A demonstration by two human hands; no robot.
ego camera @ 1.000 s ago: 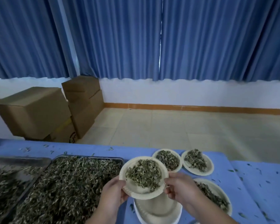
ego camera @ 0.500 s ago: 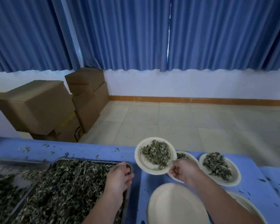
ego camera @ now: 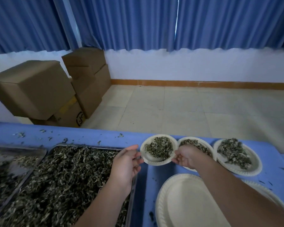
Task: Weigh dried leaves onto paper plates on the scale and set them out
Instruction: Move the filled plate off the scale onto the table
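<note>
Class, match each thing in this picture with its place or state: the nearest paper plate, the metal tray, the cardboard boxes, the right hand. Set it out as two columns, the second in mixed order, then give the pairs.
Things
1. nearest paper plate
2. metal tray
3. cardboard boxes
4. right hand

Places and states
A. stacked on the floor by the wall
B. pinches the rim of a plate of leaves
C. bare, with nothing on it
D. full of dried leaves

Pairs: 1-C, 2-D, 3-A, 4-B
</note>
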